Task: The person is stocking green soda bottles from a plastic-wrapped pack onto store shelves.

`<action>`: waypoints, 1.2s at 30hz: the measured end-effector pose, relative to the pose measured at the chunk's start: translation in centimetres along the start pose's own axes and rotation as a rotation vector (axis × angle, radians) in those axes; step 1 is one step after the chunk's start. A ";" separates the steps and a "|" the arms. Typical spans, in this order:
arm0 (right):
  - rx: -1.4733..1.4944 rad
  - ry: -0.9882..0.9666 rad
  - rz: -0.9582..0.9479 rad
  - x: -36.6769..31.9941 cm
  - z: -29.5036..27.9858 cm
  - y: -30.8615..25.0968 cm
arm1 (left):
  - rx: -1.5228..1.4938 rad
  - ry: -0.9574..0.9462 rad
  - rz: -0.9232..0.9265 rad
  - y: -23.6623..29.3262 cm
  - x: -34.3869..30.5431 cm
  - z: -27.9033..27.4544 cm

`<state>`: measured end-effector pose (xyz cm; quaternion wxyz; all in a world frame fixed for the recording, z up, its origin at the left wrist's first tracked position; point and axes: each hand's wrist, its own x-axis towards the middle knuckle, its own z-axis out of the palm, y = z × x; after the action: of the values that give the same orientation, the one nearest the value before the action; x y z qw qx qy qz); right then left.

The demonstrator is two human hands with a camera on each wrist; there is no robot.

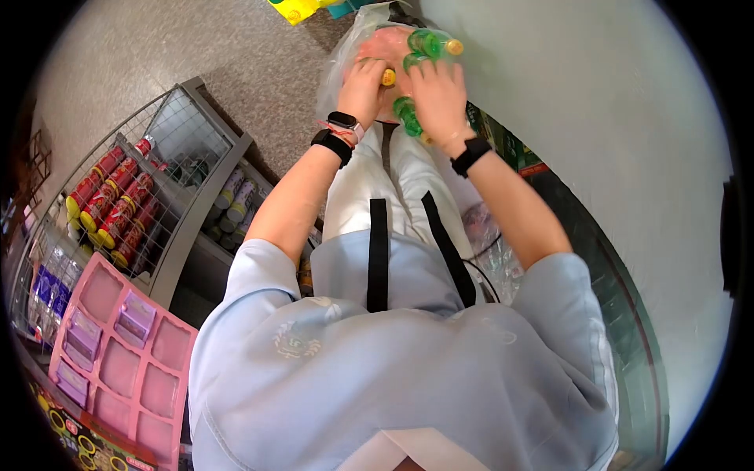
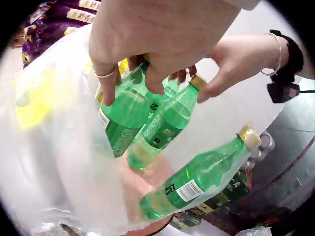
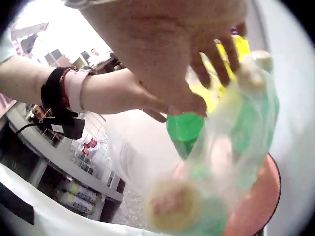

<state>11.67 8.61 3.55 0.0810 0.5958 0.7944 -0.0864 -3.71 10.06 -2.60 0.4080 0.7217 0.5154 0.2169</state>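
Observation:
Green plastic bottles with yellow caps stand and lean in a clear plastic bag [image 2: 59, 167] over a round pink surface [image 3: 261, 196]. My left hand [image 1: 363, 90] grips one green bottle [image 2: 125, 110], thumb and fingers on either side of its upper part. From the other side my right hand [image 1: 441, 98] holds a second bottle [image 2: 170, 118] near its cap, thumb against the cap's edge. A third bottle [image 2: 197, 182] leans outward at the near side, apart from both hands. In the right wrist view the bag partly veils the bottles.
At the left a wire basket [image 1: 169, 118] holds red canisters [image 1: 118, 196]. A pink compartment tray [image 1: 118, 345] stands nearer. A pale, smooth counter [image 1: 589, 102] borders the right side. Yellow packaging [image 1: 294, 9] lies beyond the bag.

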 end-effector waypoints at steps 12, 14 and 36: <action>-0.300 -0.202 -0.146 2.9 2.5 1.8 | -0.050 0.066 -0.068 -0.3 -1.1 1.2; -0.184 -0.053 -0.136 2.3 3.1 2.1 | -0.144 0.096 -0.098 -0.4 -1.3 1.7; 0.849 0.310 0.121 -9.7 -17.8 2.7 | -0.121 0.210 0.024 15.0 -13.1 -11.8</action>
<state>16.44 4.50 22.94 -0.2855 0.6276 0.6549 -0.3094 -8.76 0.26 17.73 0.3922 0.6751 0.5326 0.3269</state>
